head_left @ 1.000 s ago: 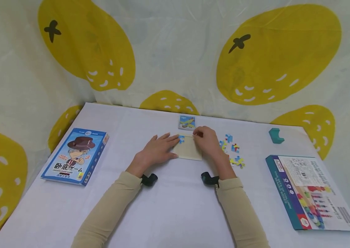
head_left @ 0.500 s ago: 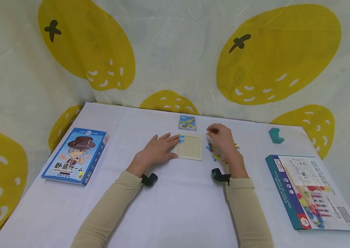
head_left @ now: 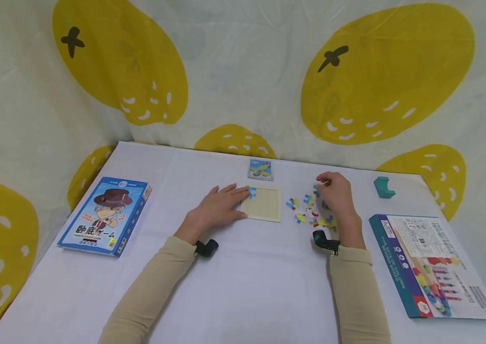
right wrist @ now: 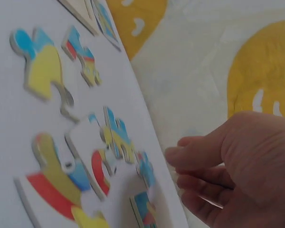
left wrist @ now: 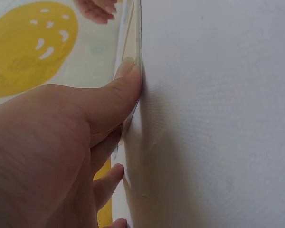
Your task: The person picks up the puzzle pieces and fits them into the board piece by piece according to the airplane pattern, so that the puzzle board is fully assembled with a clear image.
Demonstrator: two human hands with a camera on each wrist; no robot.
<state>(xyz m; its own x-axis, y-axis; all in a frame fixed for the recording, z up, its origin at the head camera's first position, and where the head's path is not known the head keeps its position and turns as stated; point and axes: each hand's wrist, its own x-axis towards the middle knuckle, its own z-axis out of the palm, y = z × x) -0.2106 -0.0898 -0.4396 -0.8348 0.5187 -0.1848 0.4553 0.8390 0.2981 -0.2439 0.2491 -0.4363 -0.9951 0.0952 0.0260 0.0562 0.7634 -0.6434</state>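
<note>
My left hand lies with spread fingers at the left side of a shallow wooden puzzle tray. Its thumb presses on the tray's edge in the left wrist view, and a fingertip touches the blue jigsaw piece in the tray's upper left corner. Over the right side of a group of loose jigsaw pieces hovers my right hand, fingers loosely bent. In the right wrist view nothing shows between its thumb and fingers, and a small blue piece lies close by them. The hand hides some pieces in the head view.
Behind the tray lies a small airplane picture card. A blue game box is at the left, a larger boxed set at the right. A teal notched block stands at the back right, before the hanging patterned cloth.
My right hand has moved right, from the tray's upper right corner to over the loose pieces, uncovering the tray and pieces on the left. The left hand has stayed in place.
</note>
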